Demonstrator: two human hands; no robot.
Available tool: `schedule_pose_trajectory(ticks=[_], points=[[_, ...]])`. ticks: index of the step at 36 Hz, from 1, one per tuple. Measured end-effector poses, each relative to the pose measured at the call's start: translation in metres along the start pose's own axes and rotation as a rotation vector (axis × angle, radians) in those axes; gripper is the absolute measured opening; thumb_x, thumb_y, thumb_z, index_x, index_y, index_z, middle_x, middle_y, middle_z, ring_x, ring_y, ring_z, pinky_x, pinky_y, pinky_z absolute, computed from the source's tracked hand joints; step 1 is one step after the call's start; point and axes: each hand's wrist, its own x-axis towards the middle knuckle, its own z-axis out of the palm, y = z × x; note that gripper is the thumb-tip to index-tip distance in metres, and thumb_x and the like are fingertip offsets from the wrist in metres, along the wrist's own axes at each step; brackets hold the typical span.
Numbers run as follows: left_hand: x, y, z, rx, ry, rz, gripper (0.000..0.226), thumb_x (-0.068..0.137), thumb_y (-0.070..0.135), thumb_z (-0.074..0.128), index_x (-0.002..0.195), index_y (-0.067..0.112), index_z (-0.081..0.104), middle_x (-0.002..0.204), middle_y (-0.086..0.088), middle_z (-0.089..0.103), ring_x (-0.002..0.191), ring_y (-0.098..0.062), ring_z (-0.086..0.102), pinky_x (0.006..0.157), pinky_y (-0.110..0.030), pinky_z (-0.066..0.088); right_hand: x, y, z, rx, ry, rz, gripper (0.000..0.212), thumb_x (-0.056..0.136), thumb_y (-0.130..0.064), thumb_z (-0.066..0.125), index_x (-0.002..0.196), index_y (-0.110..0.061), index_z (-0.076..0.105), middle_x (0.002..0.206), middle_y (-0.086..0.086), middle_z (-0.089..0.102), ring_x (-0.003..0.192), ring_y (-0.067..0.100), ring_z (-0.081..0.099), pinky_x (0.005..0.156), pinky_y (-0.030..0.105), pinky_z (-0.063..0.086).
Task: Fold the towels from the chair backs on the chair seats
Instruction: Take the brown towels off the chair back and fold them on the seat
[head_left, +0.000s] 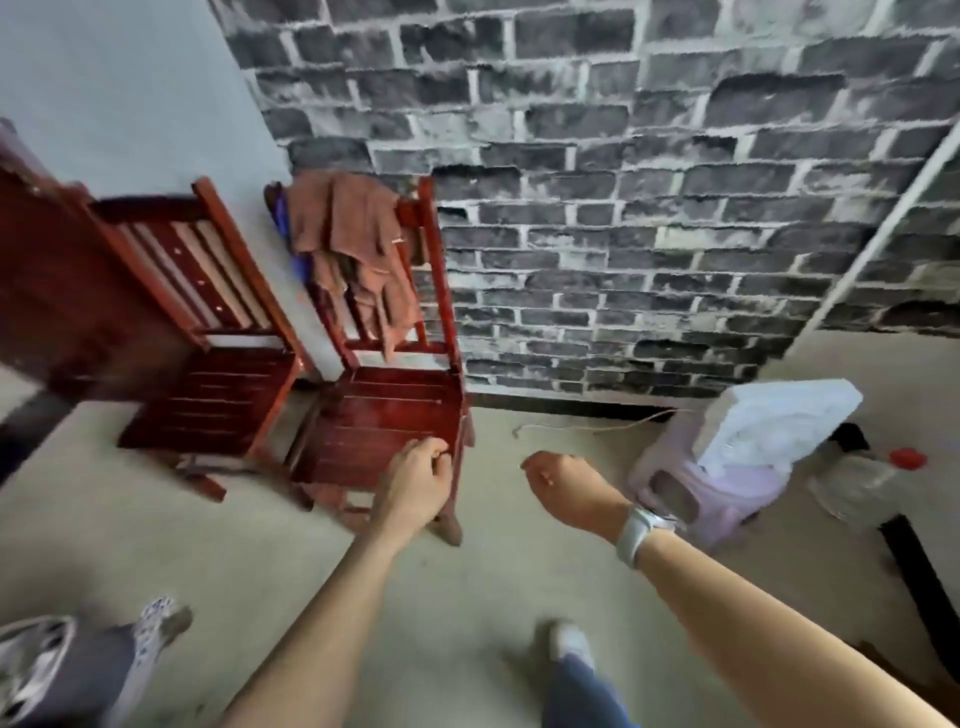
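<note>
2 red chairs (218, 332) (384, 364), 1 brown towel (358, 244) on chair back, 2 hands (415, 483) (566, 488).

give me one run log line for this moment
brown towel: draped on red wooden chair back | seat: bare | left hand: empty | right hand: empty

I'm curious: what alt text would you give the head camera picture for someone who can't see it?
A brown towel hangs over the back of a red wooden chair by a brick-pattern wall, its seat bare. The person's left hand and right hand reach toward it, fingers loosely curled, holding nothing. A second red chair stands on its left.
</note>
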Motion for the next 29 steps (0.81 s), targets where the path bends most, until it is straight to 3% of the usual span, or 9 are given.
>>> schedule_pose_trajectory(ticks=[6,13,17,23,27,29], points=[[0.003,-0.077,-0.047,-0.057,0.101,-0.221,0.027,0.088,0.011,0.050,0.113,0.007,0.063,0.114,-0.013,0.064,0.108,-0.027,0.058,0.094,-0.032,0.042,0.060,-0.078,0.034,-0.102,-0.167,-0.170,0.032,0.096,-0.024,0.034,0.116,-0.019,0.059,0.122,0.006,0.062,0.109,0.029,0.057,0.092,0.034,0.045],[0.064,-0.139,-0.090,-0.081,0.168,-0.304,0.030,0.091,0.015,0.048,0.118,0.010,0.060,0.117,-0.009,0.063,0.109,-0.023,0.058,0.095,-0.033,0.044,0.164,-0.142,0.054,-0.049,-0.176,-0.260,0.032,0.095,-0.022,0.037,0.120,-0.020,0.057,0.125,0.002,0.061,0.112,0.024,0.057,0.096,0.033,0.045],[0.141,-0.165,-0.120,-0.053,0.168,-0.297,0.029,0.092,0.019,0.048,0.118,0.013,0.060,0.116,-0.005,0.064,0.109,-0.023,0.058,0.093,-0.032,0.046,0.245,-0.172,0.051,0.014,-0.082,-0.260,0.030,0.093,-0.019,0.040,0.115,-0.018,0.060,0.118,0.003,0.064,0.108,0.026,0.059,0.091,0.031,0.046],[0.283,-0.175,-0.173,0.016,0.199,-0.128,0.023,0.089,0.010,0.049,0.106,0.004,0.063,0.104,-0.016,0.064,0.099,-0.031,0.059,0.086,-0.036,0.046,0.374,-0.221,0.010,0.101,0.115,-0.186,0.025,0.094,-0.019,0.041,0.110,-0.012,0.058,0.104,0.015,0.065,0.096,0.034,0.061,0.074,0.032,0.043],[0.354,-0.170,-0.194,-0.001,0.246,-0.051,0.026,0.089,0.009,0.048,0.111,0.004,0.061,0.110,-0.016,0.061,0.105,-0.030,0.055,0.090,-0.035,0.040,0.451,-0.251,-0.026,0.123,0.310,-0.131,0.023,0.092,-0.019,0.045,0.105,-0.001,0.055,0.109,0.022,0.056,0.105,0.037,0.052,0.084,0.035,0.038],[0.381,-0.169,-0.199,0.004,0.233,-0.016,0.030,0.090,0.011,0.047,0.117,0.007,0.058,0.118,-0.013,0.058,0.112,-0.027,0.051,0.096,-0.035,0.039,0.483,-0.261,-0.040,0.084,0.387,-0.094,0.032,0.091,-0.025,0.048,0.113,-0.001,0.052,0.113,0.021,0.053,0.111,0.036,0.045,0.093,0.037,0.035]])
